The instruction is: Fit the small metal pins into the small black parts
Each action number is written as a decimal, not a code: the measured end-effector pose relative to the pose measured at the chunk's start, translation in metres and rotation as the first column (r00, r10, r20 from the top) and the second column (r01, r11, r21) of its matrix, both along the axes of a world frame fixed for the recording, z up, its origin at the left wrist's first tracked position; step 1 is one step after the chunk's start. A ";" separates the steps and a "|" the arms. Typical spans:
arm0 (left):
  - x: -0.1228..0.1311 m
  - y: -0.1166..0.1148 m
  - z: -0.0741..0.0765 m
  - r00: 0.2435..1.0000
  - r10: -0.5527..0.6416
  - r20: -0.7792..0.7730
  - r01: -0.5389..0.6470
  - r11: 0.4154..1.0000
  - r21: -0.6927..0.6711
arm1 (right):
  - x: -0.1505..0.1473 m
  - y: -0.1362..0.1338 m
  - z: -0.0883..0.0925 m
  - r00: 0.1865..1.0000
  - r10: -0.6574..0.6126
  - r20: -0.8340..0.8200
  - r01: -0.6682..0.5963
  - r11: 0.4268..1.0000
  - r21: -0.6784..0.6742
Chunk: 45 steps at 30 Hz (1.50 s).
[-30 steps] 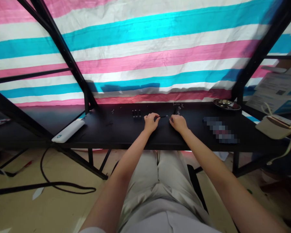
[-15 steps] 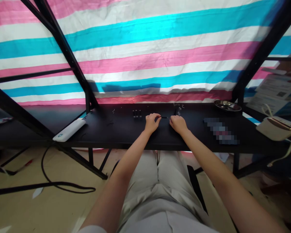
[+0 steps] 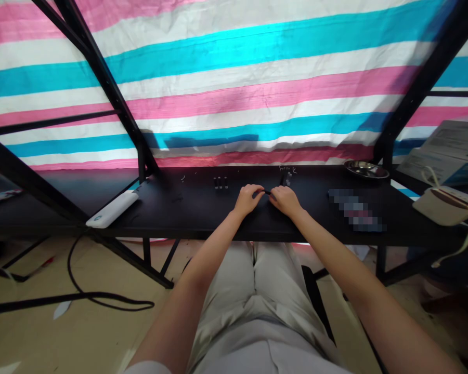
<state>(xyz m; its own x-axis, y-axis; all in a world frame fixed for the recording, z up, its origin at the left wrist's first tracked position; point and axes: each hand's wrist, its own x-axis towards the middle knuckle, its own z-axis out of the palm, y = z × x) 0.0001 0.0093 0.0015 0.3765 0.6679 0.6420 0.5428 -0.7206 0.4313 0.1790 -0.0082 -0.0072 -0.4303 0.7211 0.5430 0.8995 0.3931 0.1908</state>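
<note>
A small black stick-like piece [image 3: 267, 192] spans the short gap between my hands over the black table [image 3: 195, 213]. My left hand [image 3: 249, 198] pinches its left end between thumb and fingers. At the other end, the closed fingertips of my right hand [image 3: 284, 199] meet the piece; any small part inside them is hidden. Left of my hands, a row of three short black pieces with pale ends [image 3: 220, 183] lies on the table. Just beyond my right hand are more black pieces [image 3: 282, 178] and small grey and white bits [image 3: 289, 177], too small to name.
A white oblong device [image 3: 113, 209] lies to the left. On the right are a shiny metal dish [image 3: 365, 170], a blurred-out flat object [image 3: 354, 212], a beige pouch with a strap [image 3: 440, 206] and white boxes [image 3: 446, 150]. Slanting black frame posts [image 3: 117, 98] flank the table.
My hands have come together, the left moving right with the black piece, and my right fingertips now meet its end. At the far right, a person's hand by the boxes has gone from view.
</note>
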 end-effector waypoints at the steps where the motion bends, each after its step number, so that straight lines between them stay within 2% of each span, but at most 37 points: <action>1: 0.001 -0.001 0.001 1.000 -0.005 -0.004 0.005 1.000 -0.012 | 0.001 0.000 0.000 1.000 0.002 -0.001 -0.002 1.000 -0.004; 5: 0.005 -0.006 0.008 0.993 -0.055 -0.105 0.051 0.998 -0.042 | 0.005 0.001 -0.001 0.999 -0.005 -0.041 0.004 1.000 -0.015; 8: 0.005 -0.007 0.017 0.975 -0.071 -0.212 0.074 0.997 0.006 | 0.006 0.002 -0.001 0.995 -0.022 -0.102 0.020 1.000 -0.022; 13: -0.004 0.009 0.048 0.918 -0.054 -0.394 0.082 0.995 0.057 | 0.003 0.002 -0.002 0.980 -0.027 -0.198 0.009 0.996 -0.093; 18: -0.020 0.047 0.084 0.781 0.072 -0.621 -0.098 0.995 -0.008 | 0.001 0.004 -0.003 0.969 -0.028 -0.247 -0.008 0.990 -0.144; 22: -0.035 0.069 0.100 0.689 0.154 -0.708 -0.230 0.973 -0.012 | 0.001 0.004 -0.003 0.968 -0.007 -0.250 -0.032 0.988 -0.153; 27: -0.048 0.077 0.101 0.640 0.189 -0.745 -0.308 0.951 -0.023 | 0.000 0.002 -0.002 0.968 0.003 -0.250 -0.044 0.986 -0.160; 32: -0.052 0.080 0.093 0.689 0.186 -0.701 -0.320 0.945 -0.064 | 0.001 0.004 -0.004 0.970 0.011 -0.245 -0.052 0.986 -0.158; 38: -0.051 0.083 0.088 0.707 0.194 -0.680 -0.345 0.934 -0.092 | 0.001 0.004 -0.004 0.972 0.004 -0.237 -0.042 0.987 -0.157; 45: -0.051 0.089 0.085 0.683 0.204 -0.702 -0.357 0.931 -0.077 | 0.000 0.002 -0.002 0.971 0.008 -0.237 -0.046 0.987 -0.157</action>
<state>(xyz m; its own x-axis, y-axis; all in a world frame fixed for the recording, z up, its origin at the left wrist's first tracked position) -0.0513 0.0985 0.0861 0.4276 0.8933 0.1388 0.9030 -0.4292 -0.0197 0.1789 -0.0062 -0.0092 -0.3248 0.7967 0.5097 0.9001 0.4258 -0.0919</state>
